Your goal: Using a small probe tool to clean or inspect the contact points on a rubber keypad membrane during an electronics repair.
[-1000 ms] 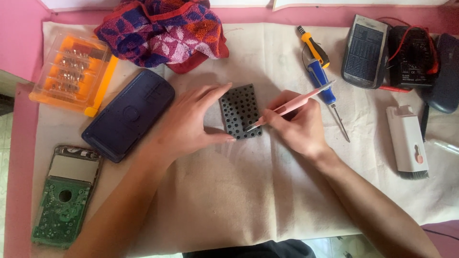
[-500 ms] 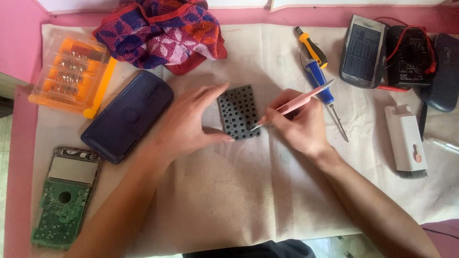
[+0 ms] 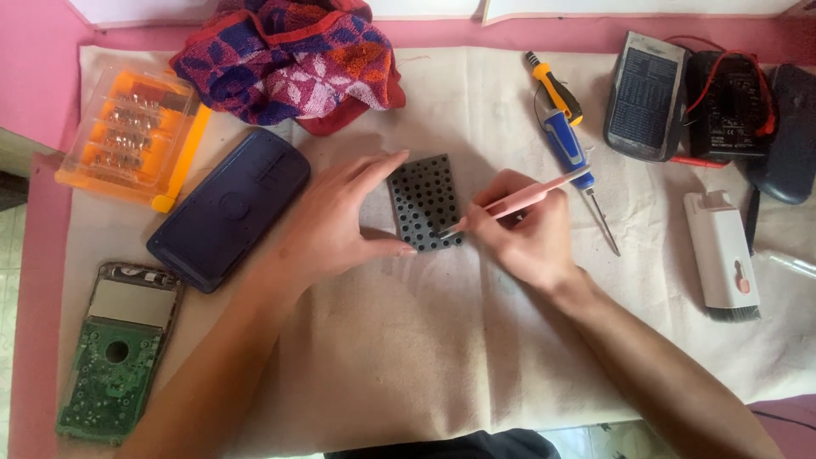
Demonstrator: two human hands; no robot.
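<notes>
My left hand (image 3: 340, 223) braces the black rubber keypad (image 3: 424, 202) at the cloth's (image 3: 408, 357) centre, thumb and fingers spread against its 9 o'clock edge. My right hand (image 3: 525, 238) pinches pink tweezers (image 3: 518, 200), tip touching the keypad's lower corner. A blue screwdriver (image 3: 568, 149) lies at 2 o'clock.

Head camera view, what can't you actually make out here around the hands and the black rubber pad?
- Black rubber pad: its left edge is hidden by the left hand.
- Pink tool in the right hand: the tip is too small to tell its shape or whether it touches the pad.
- Dark case, right: cut off by the picture edge.
- Bits in the orange box: blurred behind the clear lid.
</notes>
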